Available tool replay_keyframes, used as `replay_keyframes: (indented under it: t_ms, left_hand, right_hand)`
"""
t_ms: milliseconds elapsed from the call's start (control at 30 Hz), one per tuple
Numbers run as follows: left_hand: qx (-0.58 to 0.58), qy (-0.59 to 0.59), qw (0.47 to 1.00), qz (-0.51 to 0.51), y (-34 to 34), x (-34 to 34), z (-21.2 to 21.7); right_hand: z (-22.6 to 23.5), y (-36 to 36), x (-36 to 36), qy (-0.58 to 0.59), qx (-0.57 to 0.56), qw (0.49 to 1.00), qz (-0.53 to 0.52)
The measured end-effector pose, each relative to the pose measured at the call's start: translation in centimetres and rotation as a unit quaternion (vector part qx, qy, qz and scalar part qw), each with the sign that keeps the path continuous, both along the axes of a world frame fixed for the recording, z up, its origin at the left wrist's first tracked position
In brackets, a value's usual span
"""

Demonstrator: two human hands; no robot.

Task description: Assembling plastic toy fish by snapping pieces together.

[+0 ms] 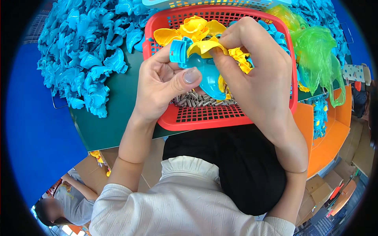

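Observation:
Above a red plastic basket (171, 125) my two hands meet over one small assembly. My left hand (163, 84) is closed on a curved blue plastic part (212, 80), with a ring-like blue collar at its upper left. Pinched between thumb and forefinger of my right hand (258, 72) is a wavy yellow plastic piece (204, 46), which touches the top of the blue part. Whether the two are joined I cannot tell. Inside the basket lie more yellow pieces (195, 27), small metal tubes (195, 99) and blue ring-like parts (277, 36), partly hidden by my hands.
A big heap of blue plastic parts (84, 51) covers the table's left side. Green plastic bags (317, 51) lie right of the basket, beside more blue parts. A light blue basket (220, 4) stands behind. An orange bin (338, 118) is at right; another person (71, 200) sits lower left.

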State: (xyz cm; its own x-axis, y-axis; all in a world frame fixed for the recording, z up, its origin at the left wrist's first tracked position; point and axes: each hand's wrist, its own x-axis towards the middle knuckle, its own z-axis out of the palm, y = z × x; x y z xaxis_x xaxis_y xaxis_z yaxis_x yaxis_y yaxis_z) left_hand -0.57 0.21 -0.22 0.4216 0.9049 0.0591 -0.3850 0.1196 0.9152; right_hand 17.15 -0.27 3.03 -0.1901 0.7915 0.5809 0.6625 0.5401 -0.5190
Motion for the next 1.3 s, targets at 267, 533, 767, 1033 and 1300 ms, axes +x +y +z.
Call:
replay_keyframes:
  t_ms: [267, 533, 767, 1033, 1300]
  left_hand:
    - [0.033, 0.017, 0.999, 0.007, 0.0, 0.2, 0.2]
    - [0.055, 0.032, 0.998, 0.002, -0.2, 0.2, 0.0]
    - [0.057, 0.047, 0.997, 0.014, -0.2, 0.2, 0.1]
    - [0.082, 0.092, 0.992, 0.016, -0.3, 0.2, 0.3]
    - [0.033, 0.015, 0.999, 0.034, 0.0, 0.0, -0.2]
  right_hand:
    - [0.7, -0.7, -0.9, -0.031, -0.001, 0.999, -0.045]
    - [1.5, -1.0, -0.9, -0.077, -0.001, 0.996, -0.047]
    - [0.4, -1.1, -0.2, -0.075, -0.004, 0.996, -0.04]
    - [0.9, -0.7, 0.1, -0.084, 0.017, 0.996, -0.02]
    - [1.1, -0.4, 0.8, 0.001, -0.126, 0.989, 0.072]
